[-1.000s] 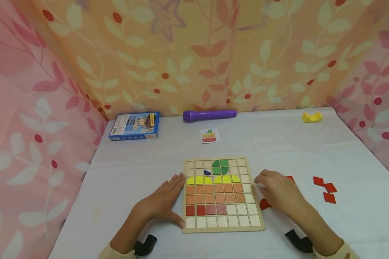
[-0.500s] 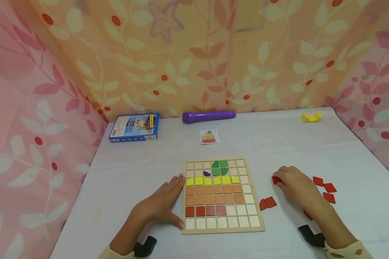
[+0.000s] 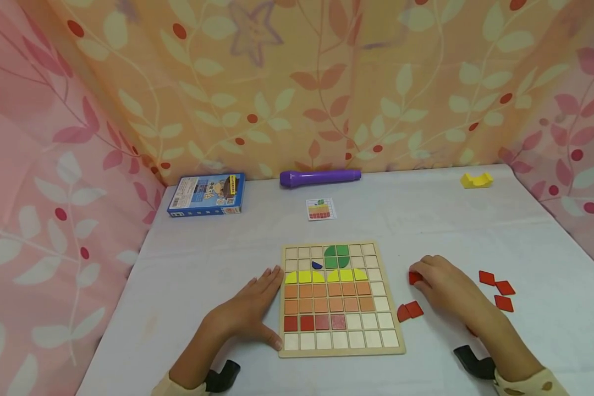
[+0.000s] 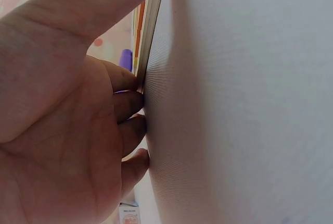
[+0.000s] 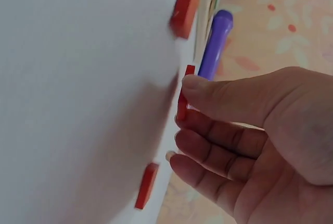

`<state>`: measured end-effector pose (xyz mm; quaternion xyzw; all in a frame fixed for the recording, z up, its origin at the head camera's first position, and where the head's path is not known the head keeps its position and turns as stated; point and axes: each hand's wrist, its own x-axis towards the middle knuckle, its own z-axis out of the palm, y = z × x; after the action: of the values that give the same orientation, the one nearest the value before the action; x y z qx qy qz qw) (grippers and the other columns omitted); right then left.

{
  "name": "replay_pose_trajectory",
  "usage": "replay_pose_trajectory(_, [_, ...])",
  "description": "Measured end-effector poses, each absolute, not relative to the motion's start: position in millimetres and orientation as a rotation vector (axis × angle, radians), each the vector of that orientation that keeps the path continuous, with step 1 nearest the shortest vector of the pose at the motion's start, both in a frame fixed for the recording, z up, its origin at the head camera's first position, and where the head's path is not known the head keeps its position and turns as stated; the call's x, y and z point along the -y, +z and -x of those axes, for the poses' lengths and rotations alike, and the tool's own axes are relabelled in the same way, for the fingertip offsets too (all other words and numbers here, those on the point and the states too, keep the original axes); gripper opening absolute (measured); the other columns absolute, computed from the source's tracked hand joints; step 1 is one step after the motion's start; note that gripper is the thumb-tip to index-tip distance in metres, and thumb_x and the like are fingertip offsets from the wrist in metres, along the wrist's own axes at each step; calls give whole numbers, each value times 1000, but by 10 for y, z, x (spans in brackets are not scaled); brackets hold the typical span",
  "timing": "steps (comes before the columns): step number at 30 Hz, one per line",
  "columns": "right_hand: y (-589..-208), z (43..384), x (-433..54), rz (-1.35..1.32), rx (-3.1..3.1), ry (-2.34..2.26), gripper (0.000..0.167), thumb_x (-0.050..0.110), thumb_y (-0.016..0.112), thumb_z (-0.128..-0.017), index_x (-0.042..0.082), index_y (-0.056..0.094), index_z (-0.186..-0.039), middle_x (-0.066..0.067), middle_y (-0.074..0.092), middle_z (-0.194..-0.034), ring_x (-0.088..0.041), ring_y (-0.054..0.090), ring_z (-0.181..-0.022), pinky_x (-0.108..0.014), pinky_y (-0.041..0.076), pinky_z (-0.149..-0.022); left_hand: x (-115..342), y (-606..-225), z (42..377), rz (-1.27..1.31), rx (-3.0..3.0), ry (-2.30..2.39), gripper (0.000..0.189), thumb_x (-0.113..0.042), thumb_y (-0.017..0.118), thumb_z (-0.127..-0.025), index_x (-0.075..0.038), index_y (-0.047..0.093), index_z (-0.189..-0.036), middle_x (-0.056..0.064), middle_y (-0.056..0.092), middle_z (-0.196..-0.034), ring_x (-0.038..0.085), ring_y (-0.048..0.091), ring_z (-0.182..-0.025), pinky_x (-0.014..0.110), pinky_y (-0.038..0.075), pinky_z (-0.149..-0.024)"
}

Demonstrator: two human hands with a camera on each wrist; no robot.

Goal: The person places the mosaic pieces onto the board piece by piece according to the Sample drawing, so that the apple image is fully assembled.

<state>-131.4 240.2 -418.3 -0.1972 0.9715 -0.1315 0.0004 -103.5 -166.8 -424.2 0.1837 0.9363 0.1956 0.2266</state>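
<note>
A wooden grid board (image 3: 340, 341) lies on the white cloth with green pieces (image 3: 336, 256), yellow pieces (image 3: 303, 276), orange squares (image 3: 320, 297) and several red squares (image 3: 306, 323). A small dark blue piece (image 3: 317, 265) sits in the upper part. My left hand (image 3: 242, 311) rests along the board's left edge, fingers straight and thumb near the lower corner. To the right of the board, my right hand (image 3: 447, 289) pinches a red tile (image 5: 183, 99) between thumb and forefinger, just off the cloth in the right wrist view.
Between board and right hand lie a red rounded piece (image 3: 403, 313) and a red square (image 3: 414, 309). Red diamonds (image 3: 503, 303) lie farther right. Behind are a pattern card (image 3: 320, 209), purple microphone-shaped object (image 3: 320, 177), blue box (image 3: 207, 194) and yellow holder (image 3: 477, 180).
My right hand has gone from the board's right edge out to a red tile, taken hold of it, and shifted slightly back left with it. The left hand has stayed put.
</note>
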Motion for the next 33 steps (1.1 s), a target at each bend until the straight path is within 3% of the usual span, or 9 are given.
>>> replay_pose_trajectory(10, [-4071,1144,-2103,858,-2986,-429,25,8,85,-79,9,75,-102,4,62,-94,-20,57,-94,-36,57,-78,1684,-4273,1036,-514,-2578,550,141,-61,90,-54,-11,15,-162,4,10,-167,24,1,-153,49,9,-121])
replay_pose_trajectory(24, [-4112,893,-1531,1363,-2838,-503,19,11,84,-79,13,70,-91,10,52,-84,-8,49,-77,-20,48,-64,1692,-4283,1049,-519,-2578,530,142,-61,90,-54,-12,13,-162,4,9,-167,23,0,-153,49,9,-121])
replay_pose_trajectory(33, [-4162,855,-1334,1273,-2775,-466,16,14,83,-81,17,71,-91,12,52,-80,-6,48,-71,-21,49,-63,1687,-4285,1055,-526,-2578,526,143,-62,90,-54,-12,12,-162,3,9,-167,23,1,-153,47,9,-121])
